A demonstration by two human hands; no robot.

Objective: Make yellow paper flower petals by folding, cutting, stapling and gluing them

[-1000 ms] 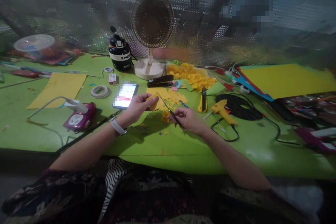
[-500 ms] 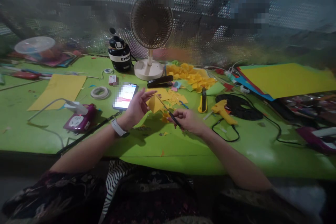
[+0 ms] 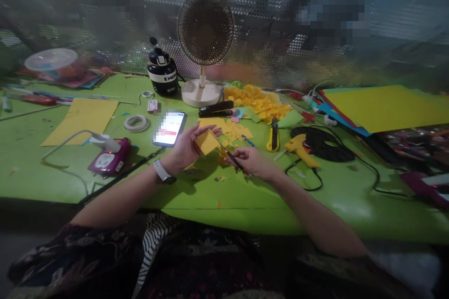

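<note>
My left hand [image 3: 185,147], palm partly turned up, holds a small piece of yellow paper [image 3: 206,143] between its thumb and fingers. My right hand [image 3: 251,162] is closed round dark-handled scissors [image 3: 232,158]. Their slim blades point up and left, reaching the paper's right edge; whether they cut into it I cannot tell. Below and behind the hands lie yellow paper scraps [image 3: 238,131] on the green table [image 3: 256,201]. A phone [image 3: 170,128] with a lit screen lies just beyond my left hand.
A fan [image 3: 201,92] and a dark bottle [image 3: 163,77] stand at the back. To the right are a yellow cutter [image 3: 272,138], a glue gun [image 3: 300,149] with its cord, and coloured sheets [image 3: 382,107]. On the left sit a tape roll [image 3: 136,123] and a purple power adapter [image 3: 108,161].
The yellow paper in my left hand has turned to show its flat face, and the left fingers have shifted right behind it. My right hand keeps the scissors close to it.
</note>
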